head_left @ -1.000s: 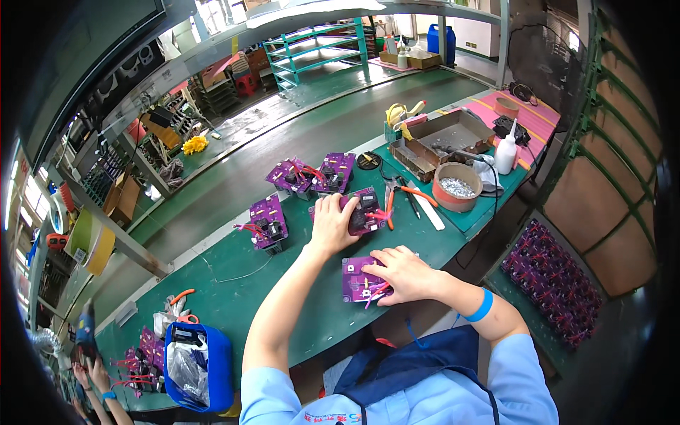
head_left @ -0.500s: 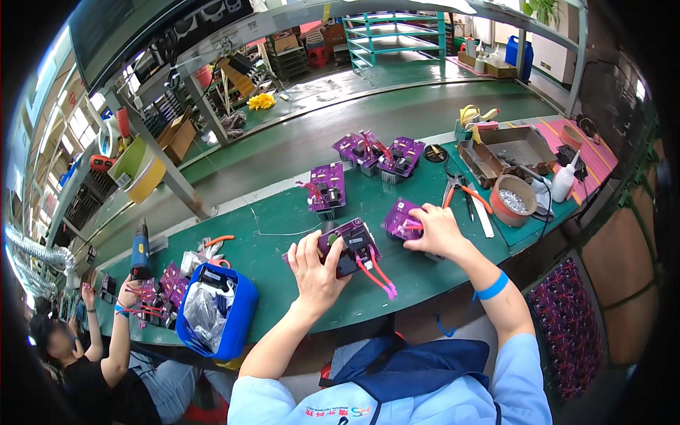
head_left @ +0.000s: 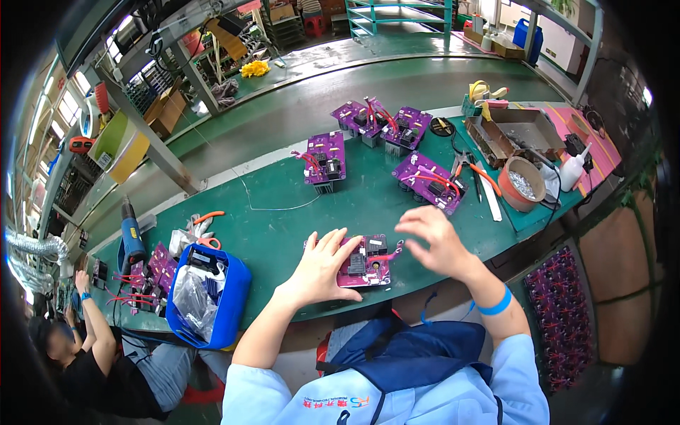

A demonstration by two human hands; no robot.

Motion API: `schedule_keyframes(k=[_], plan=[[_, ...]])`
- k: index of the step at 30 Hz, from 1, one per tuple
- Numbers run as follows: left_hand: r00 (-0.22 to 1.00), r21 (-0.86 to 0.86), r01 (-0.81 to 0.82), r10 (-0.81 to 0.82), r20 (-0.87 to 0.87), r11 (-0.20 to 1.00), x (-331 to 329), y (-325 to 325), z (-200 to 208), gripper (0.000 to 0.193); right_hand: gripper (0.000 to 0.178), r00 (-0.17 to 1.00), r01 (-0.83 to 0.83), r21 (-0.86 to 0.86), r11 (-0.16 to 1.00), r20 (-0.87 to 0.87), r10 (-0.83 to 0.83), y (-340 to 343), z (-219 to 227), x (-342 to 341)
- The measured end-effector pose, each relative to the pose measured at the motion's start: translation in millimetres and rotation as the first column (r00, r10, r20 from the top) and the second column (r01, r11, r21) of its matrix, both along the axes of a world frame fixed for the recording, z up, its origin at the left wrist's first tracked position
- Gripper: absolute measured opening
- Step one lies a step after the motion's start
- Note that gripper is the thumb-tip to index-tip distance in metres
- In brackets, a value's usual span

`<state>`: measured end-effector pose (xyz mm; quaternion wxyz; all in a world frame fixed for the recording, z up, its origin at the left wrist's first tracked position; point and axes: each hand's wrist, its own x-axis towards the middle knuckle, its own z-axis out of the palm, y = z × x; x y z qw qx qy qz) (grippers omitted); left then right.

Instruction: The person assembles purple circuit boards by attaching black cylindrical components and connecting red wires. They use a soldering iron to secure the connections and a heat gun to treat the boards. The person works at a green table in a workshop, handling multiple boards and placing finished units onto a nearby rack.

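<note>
A purple circuit board (head_left: 375,273) with black components and pink-red wires lies on the green bench in front of me. Across its left part rests my left hand (head_left: 320,268), fingers spread over the far side and thumb stretched along the near edge, not closed round it. My right hand (head_left: 438,244) hovers just right of this board near its wire ends, fingers apart and holding nothing. Farther right sits another purple board (head_left: 428,183) with pinkish-red wires on top. Beyond my left hand stands a purple board (head_left: 326,159) on a finned heatsink.
More boards (head_left: 382,126) stand at the back. Pliers (head_left: 464,163), a tub of small metal parts (head_left: 523,183), a metal tray (head_left: 528,131) and a white bottle (head_left: 574,168) are at right. A blue bin (head_left: 241,294), a heat gun (head_left: 131,237) and a co-worker (head_left: 99,354) are at left.
My right hand has let go of the right-hand board, which now lies farther back, and has come toward the near board. The near board has gone from tilted in my left hand to lying on the bench.
</note>
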<state>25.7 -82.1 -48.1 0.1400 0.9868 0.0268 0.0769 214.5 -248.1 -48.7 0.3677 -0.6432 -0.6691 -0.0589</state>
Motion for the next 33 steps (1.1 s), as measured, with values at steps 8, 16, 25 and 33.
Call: schedule_keyframes(k=[8,16,25,33], plan=[[0.983,-0.020,0.106,-0.102,0.154,0.994,12.4,-0.7,-6.7,0.080,0.010,0.884,-0.230,0.019,0.973,-0.414,0.217,26.5,-11.8,-38.8],[0.972,-0.010,0.078,-0.074,0.225,0.997,11.3,-2.0,-13.7,0.071,0.008,0.865,-0.230,0.049,0.972,-0.447,0.227,34.7,-15.3,-40.8],[0.973,-0.030,0.056,-0.048,0.228,0.998,11.9,-4.6,-14.3,0.074,0.015,0.893,-0.237,0.001,0.971,-0.392,0.219,30.8,-1.5,-37.8],[0.957,-0.045,-0.091,0.100,0.272,0.995,-7.5,-10.7,-1.9,0.090,0.037,0.789,-0.039,0.117,0.992,-0.606,0.103,-0.8,2.3,-36.4]])
